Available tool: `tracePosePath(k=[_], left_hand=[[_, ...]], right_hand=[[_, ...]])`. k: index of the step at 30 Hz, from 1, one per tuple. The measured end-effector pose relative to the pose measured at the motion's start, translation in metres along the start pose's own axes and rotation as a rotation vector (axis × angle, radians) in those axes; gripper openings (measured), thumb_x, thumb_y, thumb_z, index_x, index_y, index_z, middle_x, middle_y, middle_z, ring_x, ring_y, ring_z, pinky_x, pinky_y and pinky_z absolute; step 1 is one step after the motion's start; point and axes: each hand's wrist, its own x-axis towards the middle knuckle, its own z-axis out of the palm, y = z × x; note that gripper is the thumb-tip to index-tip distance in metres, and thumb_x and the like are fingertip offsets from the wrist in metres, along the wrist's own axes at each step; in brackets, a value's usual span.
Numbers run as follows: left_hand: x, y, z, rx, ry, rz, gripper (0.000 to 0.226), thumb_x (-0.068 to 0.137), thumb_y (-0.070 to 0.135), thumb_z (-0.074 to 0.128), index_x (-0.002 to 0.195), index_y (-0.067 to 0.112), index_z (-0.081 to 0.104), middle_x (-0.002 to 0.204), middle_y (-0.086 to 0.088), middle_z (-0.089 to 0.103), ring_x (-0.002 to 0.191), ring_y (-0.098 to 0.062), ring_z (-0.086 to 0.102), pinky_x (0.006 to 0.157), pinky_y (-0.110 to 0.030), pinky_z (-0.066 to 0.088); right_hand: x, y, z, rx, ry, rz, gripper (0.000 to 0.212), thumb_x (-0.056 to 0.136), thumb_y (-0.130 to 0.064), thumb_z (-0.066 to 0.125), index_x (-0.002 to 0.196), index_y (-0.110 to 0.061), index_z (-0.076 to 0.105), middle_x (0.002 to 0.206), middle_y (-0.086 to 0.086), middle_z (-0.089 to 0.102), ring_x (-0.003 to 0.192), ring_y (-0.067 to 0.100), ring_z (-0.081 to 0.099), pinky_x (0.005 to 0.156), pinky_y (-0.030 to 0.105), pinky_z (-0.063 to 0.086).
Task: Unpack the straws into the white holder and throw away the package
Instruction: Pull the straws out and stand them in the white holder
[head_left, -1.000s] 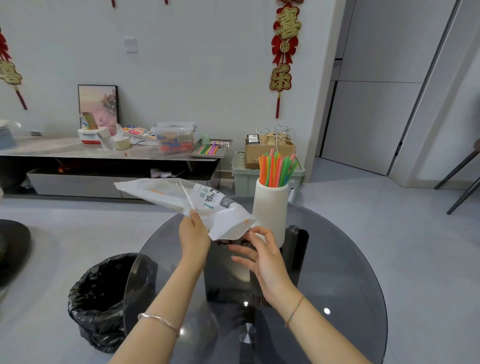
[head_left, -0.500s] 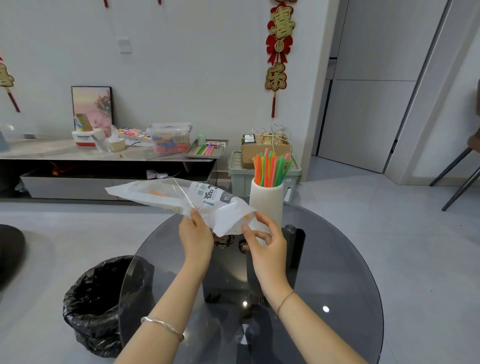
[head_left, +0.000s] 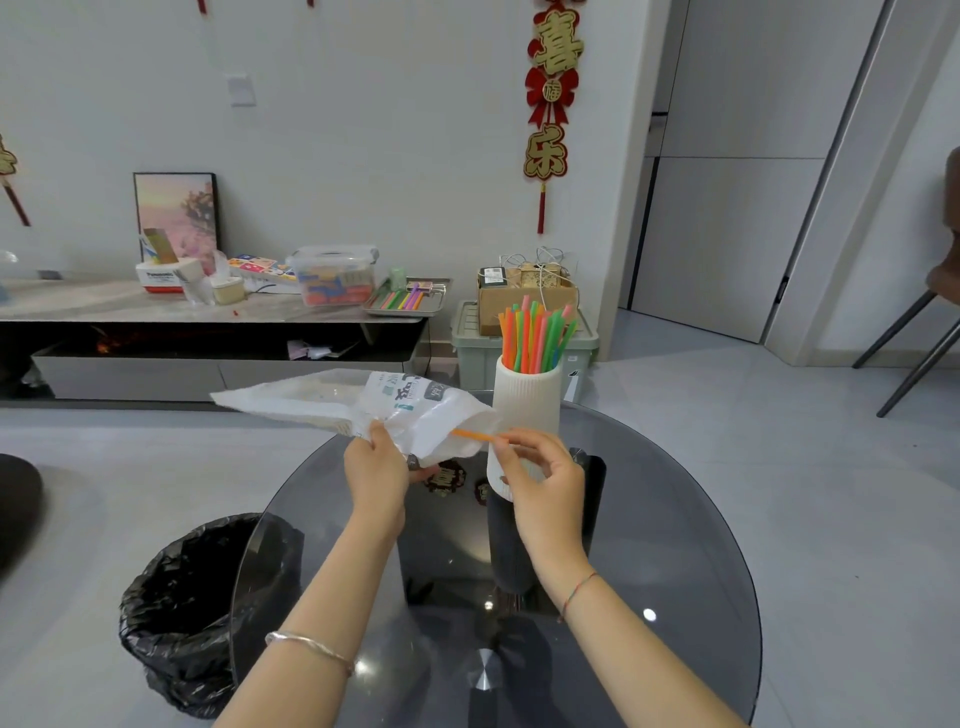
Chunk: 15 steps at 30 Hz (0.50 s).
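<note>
- Orange straw (head_left: 471, 435) half out of the package (head_left: 363, 410) mouth, lying near level. I see my right hand (head_left: 540, 480) pinching its near end between thumb and fingertips, other fingers loosely curled.
- Package is white plastic with print, held in the air over the far left edge of the table. My left hand (head_left: 375, 470) is closed around it near its open end, and the rest trails off to the left.
- White holder (head_left: 525, 410) stands upright on the glass table (head_left: 675, 519), just behind my right hand. A bunch of coloured straws (head_left: 535, 335) sticks up from it: orange, green, pink.
- Bin with black bag (head_left: 192, 603) on the floor, just left of the table, below the package.
- Farther back, a low sideboard (head_left: 156, 312) along the wall, cluttered with boxes and a tray of more straws.
</note>
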Motion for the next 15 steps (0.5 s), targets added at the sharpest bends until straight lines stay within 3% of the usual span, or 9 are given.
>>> tracePosePath(k=[2, 7, 15], left_hand=[[0.007, 0.005, -0.008, -0.068, 0.037, -0.050, 0.031, 0.103, 0.020, 0.030, 0.113, -0.001, 0.051, 0.099, -0.013, 0.058, 0.069, -0.020, 0.061, 0.041, -0.019, 0.052], [0.019, 0.013, -0.021, -0.163, 0.093, -0.098, 0.041, 0.102, 0.021, 0.030, 0.129, -0.006, 0.046, 0.113, -0.016, 0.057, 0.067, -0.019, 0.060, 0.039, -0.016, 0.050], [0.020, 0.014, -0.019, -0.222, 0.069, -0.125, 0.040, 0.102, 0.019, 0.030, 0.129, -0.004, 0.047, 0.110, -0.016, 0.060, 0.070, -0.020, 0.061, 0.040, -0.018, 0.051]], right_hand=[[0.006, -0.012, -0.008, 0.043, 0.039, -0.019, 0.005, 0.082, -0.020, 0.070, 0.087, -0.022, 0.069, 0.092, -0.001, 0.070, 0.090, 0.014, 0.064, 0.085, 0.043, 0.055], [0.048, -0.077, -0.044, 0.280, 0.189, -0.157, 0.004, 0.085, -0.017, 0.065, 0.086, -0.020, 0.067, 0.076, -0.011, 0.075, 0.071, 0.003, 0.069, 0.059, 0.017, 0.054], [0.121, -0.176, -0.065, 0.064, 0.209, -0.460, 0.008, 0.092, -0.018, 0.056, 0.094, -0.014, 0.063, 0.086, -0.001, 0.071, 0.073, 0.007, 0.070, 0.059, 0.021, 0.054]])
